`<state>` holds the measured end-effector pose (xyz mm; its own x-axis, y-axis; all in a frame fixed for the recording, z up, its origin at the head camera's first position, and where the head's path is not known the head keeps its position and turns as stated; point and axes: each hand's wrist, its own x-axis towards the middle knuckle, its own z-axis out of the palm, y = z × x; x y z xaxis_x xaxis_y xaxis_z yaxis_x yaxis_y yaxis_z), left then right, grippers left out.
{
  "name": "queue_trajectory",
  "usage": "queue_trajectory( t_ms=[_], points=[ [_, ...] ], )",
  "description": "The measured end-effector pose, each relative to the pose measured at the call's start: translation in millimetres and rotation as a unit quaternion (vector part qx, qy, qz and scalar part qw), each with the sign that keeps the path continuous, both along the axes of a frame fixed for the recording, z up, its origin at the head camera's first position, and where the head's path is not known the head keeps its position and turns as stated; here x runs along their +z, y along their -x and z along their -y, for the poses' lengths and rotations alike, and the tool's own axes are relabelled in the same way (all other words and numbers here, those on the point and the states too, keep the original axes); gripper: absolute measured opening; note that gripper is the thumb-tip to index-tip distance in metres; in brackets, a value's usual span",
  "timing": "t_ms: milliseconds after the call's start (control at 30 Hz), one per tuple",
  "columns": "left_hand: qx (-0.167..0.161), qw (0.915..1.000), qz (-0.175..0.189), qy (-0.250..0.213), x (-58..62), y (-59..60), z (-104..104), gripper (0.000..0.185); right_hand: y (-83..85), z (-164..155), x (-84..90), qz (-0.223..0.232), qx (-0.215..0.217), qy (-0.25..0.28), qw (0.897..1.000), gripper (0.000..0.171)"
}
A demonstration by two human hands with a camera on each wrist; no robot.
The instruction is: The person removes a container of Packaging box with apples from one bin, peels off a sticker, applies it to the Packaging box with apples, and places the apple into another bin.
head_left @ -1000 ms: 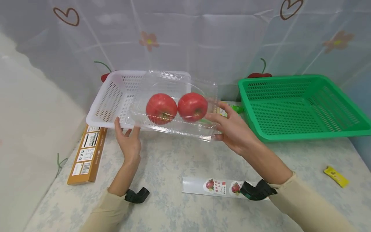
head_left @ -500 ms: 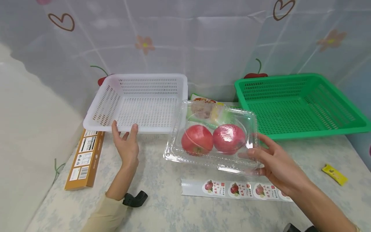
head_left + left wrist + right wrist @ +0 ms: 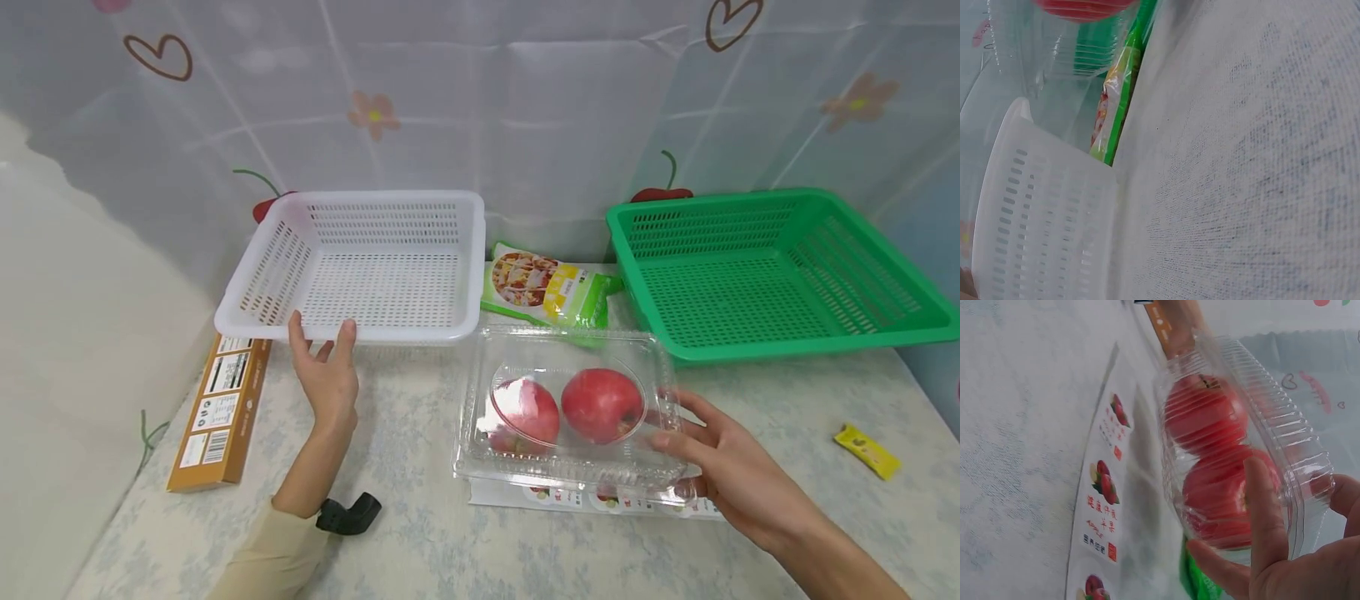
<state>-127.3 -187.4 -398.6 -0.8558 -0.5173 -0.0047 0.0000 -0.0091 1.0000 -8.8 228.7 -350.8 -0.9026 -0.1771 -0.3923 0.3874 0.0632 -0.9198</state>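
The clear ribbed plastic clamshell (image 3: 567, 411) with two smooth red apples (image 3: 602, 404) sits on the sheet of fruit stickers (image 3: 600, 500) on our table, our right hand (image 3: 731, 475) gripping its right end, thumb over the lid. Our left hand (image 3: 327, 375) pinches the front rim of the perforated white basket (image 3: 375, 267). Beyond lie a glossy snack packet (image 3: 547, 292) and a slotted green basket (image 3: 765, 267).

We see a home-style packing table: flowered curtain (image 3: 525, 108), patterned tablecloth (image 3: 420, 433), plastic baskets (image 3: 247, 287) beyond our hands.
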Motion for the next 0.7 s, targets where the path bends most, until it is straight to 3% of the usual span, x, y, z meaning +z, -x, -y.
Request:
queue_trajectory(
  t_ms=[333,700],
  points=[
    [-0.003,1.0000,-0.008,0.002,-0.1,0.1,0.3,0.086,2.6,11.4,-12.2,0.027,-0.029,-0.002,0.999,0.071],
    [0.001,1.0000,-0.003,0.001,0.4,0.3,0.7,0.086,24.3,7.0,-21.5,0.032,-0.033,0.012,0.999,0.076]
  ],
)
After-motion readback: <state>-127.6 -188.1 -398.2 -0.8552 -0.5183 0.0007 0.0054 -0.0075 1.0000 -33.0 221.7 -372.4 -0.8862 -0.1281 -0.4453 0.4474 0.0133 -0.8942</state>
